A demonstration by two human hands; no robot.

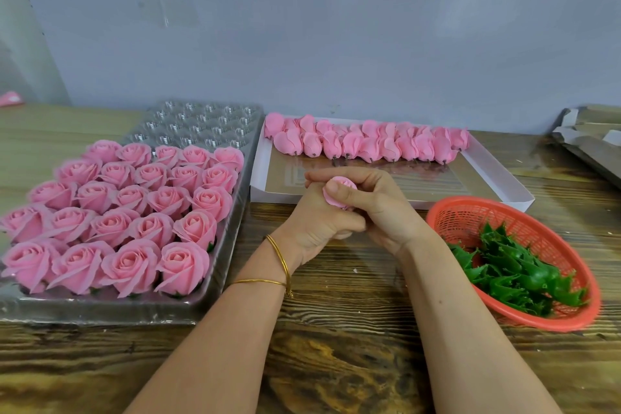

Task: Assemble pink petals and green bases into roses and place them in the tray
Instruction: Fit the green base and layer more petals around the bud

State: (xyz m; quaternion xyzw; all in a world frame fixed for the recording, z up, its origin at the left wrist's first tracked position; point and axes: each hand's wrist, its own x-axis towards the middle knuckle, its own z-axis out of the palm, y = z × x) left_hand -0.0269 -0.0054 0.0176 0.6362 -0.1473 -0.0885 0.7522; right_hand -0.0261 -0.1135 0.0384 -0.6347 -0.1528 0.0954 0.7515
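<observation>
In the middle of the wooden surface point(336, 363) we see two hands meeting, just in front of a white box point(504, 185). The left hand point(316, 222) is below, with its fingers curled round the lower part of a pink bud point(337, 193). The right hand point(376, 208) comes from the other side, its fingers wrapped over the bud and its thumb lying on the petals. So both hands are clamped on this one bud, and they touch each other. We cannot tell if a green base is already under it, because the hands hide that part. Two thin gold bangles point(280, 259) sit on the left wrist.

To the left stands the clear plastic tray point(201, 124). Finished roses point(134, 212) stand upright in its near cells, close together in rows, and the far rows of cells are bare. The white box lies just beside the tray, to its right. A double row of pink petals point(366, 141) lies along its far side, with the dark tips toward us.

To the right of the hands, near the right forearm, a red basket point(470, 203) sits tilted on the surface. A heap of green bases point(517, 272) lies in its near part. At the far right edge we see some grey cardboard pieces point(591, 134). A grey wall point(302, 27) stands behind everything.
</observation>
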